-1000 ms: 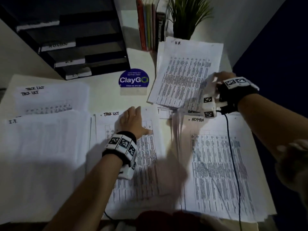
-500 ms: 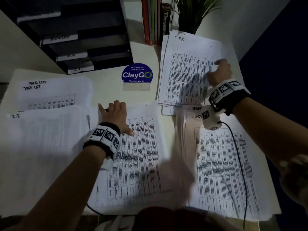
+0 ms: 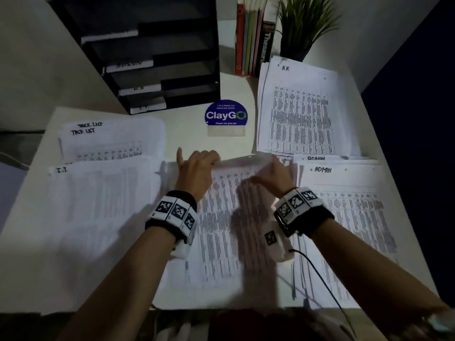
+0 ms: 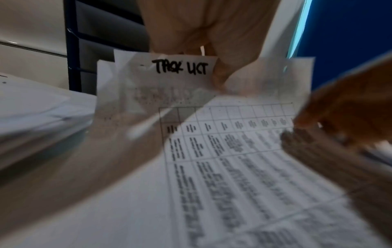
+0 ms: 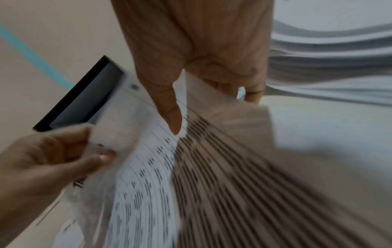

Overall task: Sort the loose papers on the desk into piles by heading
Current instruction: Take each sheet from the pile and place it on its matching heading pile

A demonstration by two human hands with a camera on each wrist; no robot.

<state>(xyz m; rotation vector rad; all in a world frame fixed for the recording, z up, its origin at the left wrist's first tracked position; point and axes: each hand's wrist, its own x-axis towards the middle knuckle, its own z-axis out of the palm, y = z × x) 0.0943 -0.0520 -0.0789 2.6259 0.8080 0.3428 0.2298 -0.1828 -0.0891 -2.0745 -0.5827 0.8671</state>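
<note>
On the desk (image 3: 187, 141) we take the ClayGO sign (image 3: 226, 115) as landmark: the Task List pile (image 3: 110, 139) lies to its left, the I.T. pile (image 3: 103, 193) left of it and nearer us, the H.R. pile (image 3: 305, 112) to its right, and the Admin pile (image 3: 349, 217) right of it and nearer. Directly nearer us than the sign lies the unsorted stack (image 3: 221, 242), long axis running away from us. We see both hands at its far edge, lifting the top sheet (image 4: 212, 100), whose heading reads as "Task List". The left hand (image 3: 197, 168) pinches the sheet's left corner; the right hand (image 3: 273, 173) pinches the right. We judge that the matching pile lies up and to the left, so the left hand is nearer.
</note>
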